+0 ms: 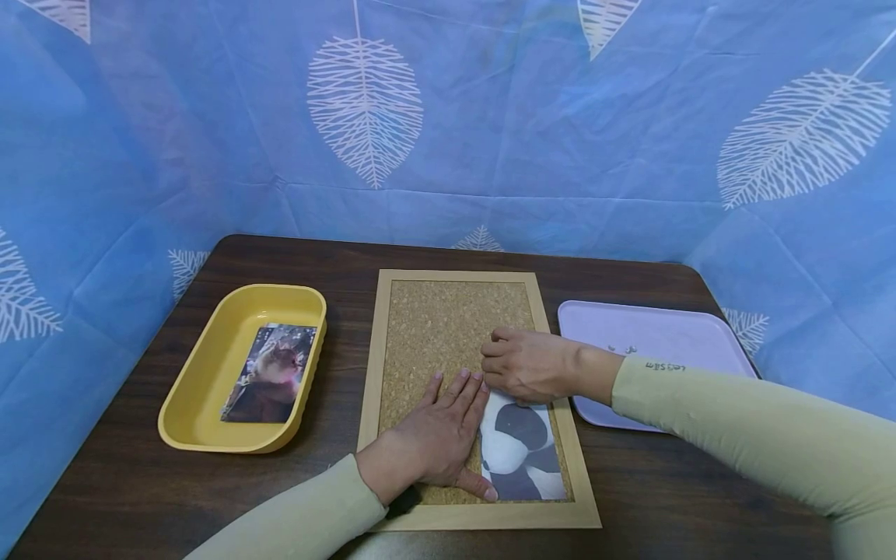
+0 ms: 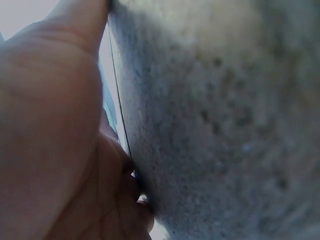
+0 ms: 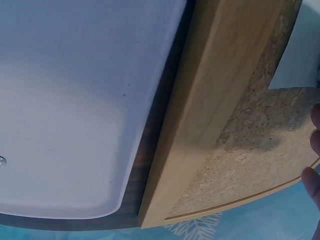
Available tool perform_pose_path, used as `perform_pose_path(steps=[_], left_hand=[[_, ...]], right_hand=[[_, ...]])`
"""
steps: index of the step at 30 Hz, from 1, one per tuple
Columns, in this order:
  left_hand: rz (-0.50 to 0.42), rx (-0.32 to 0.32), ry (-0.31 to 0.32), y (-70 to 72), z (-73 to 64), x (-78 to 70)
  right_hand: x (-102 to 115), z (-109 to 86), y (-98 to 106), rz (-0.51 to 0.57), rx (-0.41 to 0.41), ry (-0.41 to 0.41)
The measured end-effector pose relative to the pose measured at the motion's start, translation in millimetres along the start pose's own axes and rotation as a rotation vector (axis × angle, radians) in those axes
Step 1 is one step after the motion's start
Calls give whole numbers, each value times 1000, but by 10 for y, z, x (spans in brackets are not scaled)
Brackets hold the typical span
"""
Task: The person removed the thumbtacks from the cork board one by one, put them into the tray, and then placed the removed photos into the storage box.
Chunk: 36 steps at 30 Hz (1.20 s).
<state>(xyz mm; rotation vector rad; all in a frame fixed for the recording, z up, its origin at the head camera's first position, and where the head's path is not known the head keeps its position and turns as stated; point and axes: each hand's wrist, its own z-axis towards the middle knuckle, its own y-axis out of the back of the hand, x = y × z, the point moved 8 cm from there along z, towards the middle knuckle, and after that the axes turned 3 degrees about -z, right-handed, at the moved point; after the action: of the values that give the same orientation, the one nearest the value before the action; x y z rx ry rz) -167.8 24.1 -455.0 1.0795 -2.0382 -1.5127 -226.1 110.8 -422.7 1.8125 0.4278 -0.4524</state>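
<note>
A cork board (image 1: 455,319) with a pale wooden frame lies on the table. Over its lower right part is a black-and-white photo (image 1: 521,451). My left hand (image 1: 441,428) rests flat on the cork, fingers spread, its thumb tip on the photo's lower left edge. At the photo's top edge is my right hand (image 1: 528,364), fingers curled; I cannot tell what they pinch. In the right wrist view, a white photo corner (image 3: 295,65) lies beside its fingertips (image 3: 312,182). The left wrist view shows the left palm (image 2: 50,125) close to the speckled cork (image 2: 225,140).
To the left, a yellow tray (image 1: 203,373) holds a colour photo (image 1: 273,373). A lilac tray (image 1: 672,330) on the right carries several small clear pieces (image 1: 632,349), partly behind the right forearm. Blue leaf-patterned cloth (image 1: 490,117) hangs behind the dark wooden table (image 1: 336,264).
</note>
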Motion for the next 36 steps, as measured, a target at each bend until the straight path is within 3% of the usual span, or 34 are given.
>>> perform_pose_path(steps=[11,36], left_hand=[[0,-1,-5,-1,0,3],[4,-4,3,5,-6,1]], right_hand=[[-26,-2,-30,52,9,-29],[-30,18,-77,50,45,-42]])
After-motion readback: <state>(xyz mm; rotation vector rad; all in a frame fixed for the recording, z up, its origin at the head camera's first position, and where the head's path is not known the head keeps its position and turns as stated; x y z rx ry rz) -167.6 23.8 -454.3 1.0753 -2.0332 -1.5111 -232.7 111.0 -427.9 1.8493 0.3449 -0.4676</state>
